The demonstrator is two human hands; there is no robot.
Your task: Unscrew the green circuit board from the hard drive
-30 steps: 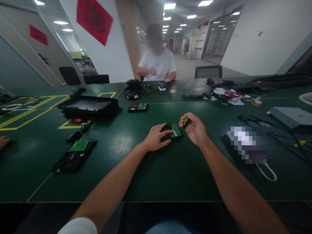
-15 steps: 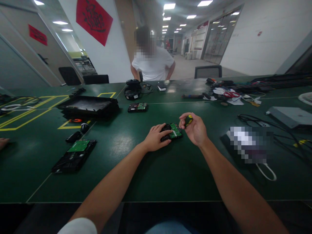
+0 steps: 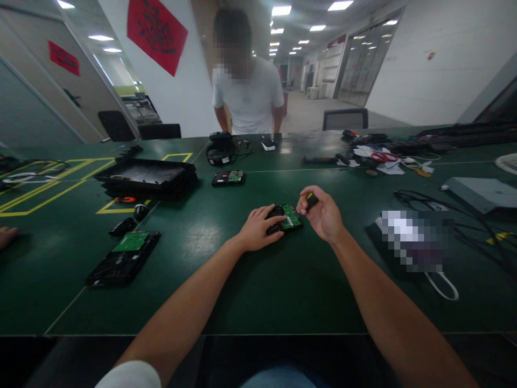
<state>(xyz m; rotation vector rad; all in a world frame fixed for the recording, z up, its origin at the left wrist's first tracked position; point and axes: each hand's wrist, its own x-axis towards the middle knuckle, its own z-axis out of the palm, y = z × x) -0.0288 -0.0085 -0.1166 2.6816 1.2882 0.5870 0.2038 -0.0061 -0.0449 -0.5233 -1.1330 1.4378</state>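
Note:
A hard drive (image 3: pixel 291 216) with a green circuit board facing up lies on the dark green table in front of me. My left hand (image 3: pixel 262 227) grips it from the left, fingers over its far side and thumb along the near edge. Just right of the drive, my right hand (image 3: pixel 322 212) is closed around the black and yellow handle of a screwdriver (image 3: pixel 311 201). The handle is tilted, and the fingers hide the shaft and tip, so I cannot tell whether it touches the drive.
Another hard drive (image 3: pixel 228 178) lies farther back, and a larger black one (image 3: pixel 124 258) at left. Black trays (image 3: pixel 147 178) sit behind it. Cables and a grey box (image 3: pixel 482 193) are on the right. A person (image 3: pixel 249 97) stands across the table; another person's hand (image 3: pixel 7 236) shows at far left.
The screwdriver handle has turned in my right hand, so less yellow shows. My left hand and the drive stay put. The person opposite has shifted left and stands taller in view.

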